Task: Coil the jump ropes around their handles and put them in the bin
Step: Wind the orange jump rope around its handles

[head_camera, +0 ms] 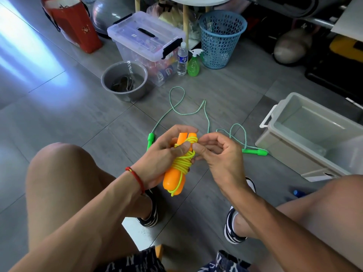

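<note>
Lying loose, green rope (206, 114) (uncoiled), beside bin (306, 134)

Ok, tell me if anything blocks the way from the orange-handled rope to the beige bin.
Nothing visible does. The orange-handled rope is held up in both hands, and the beige bin sits open to the right. Only the green rope lies on the floor between, below the path.

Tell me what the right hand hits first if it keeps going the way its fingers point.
The right hand points left; it would probably first meet the coiled yellow rope on the orange handles, then the left hand.
</note>
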The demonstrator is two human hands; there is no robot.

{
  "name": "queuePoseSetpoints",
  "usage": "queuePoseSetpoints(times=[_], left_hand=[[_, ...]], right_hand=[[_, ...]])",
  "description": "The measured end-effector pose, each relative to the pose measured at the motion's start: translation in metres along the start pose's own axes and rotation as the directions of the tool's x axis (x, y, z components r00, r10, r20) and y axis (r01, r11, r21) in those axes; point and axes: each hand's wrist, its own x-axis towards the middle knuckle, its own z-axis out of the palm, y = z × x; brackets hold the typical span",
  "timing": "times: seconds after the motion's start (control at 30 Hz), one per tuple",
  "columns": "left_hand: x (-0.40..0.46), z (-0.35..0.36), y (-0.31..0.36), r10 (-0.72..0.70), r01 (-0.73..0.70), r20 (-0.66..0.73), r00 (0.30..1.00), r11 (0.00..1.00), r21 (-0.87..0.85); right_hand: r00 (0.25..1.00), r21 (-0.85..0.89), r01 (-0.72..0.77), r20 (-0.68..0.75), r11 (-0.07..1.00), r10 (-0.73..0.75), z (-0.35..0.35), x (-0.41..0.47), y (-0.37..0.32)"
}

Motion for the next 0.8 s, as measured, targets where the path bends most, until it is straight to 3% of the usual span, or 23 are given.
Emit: queuePoseSetpoints(times=[0.33, 0.63, 0.8], left_hand=[[-0.001, 0.002, -0.002, -0.01, 0.009, -0.039, 0.999, 1.0, -0.021], [-0.003, -0.007, 0.005, 0.0, 0.0, -0.037, 0.999, 1.0, -0.023], [-0.004, -0.005, 0.006, 0.053, -0.053, -0.044, 0.998, 0.999, 0.008]], right_hand=[[0.991, -0.192, 0.087, -0.083, 0.977, -0.104, 0.01, -0.01, 0.004], [0.988, -0.191, 0.153, 0.047, 0.97, -0.147, 0.008, -0.008, -0.004], [0.999, -0.016, 0.045, 0.023, 0.999, -0.045, 0.011, -0.007, -0.003]])
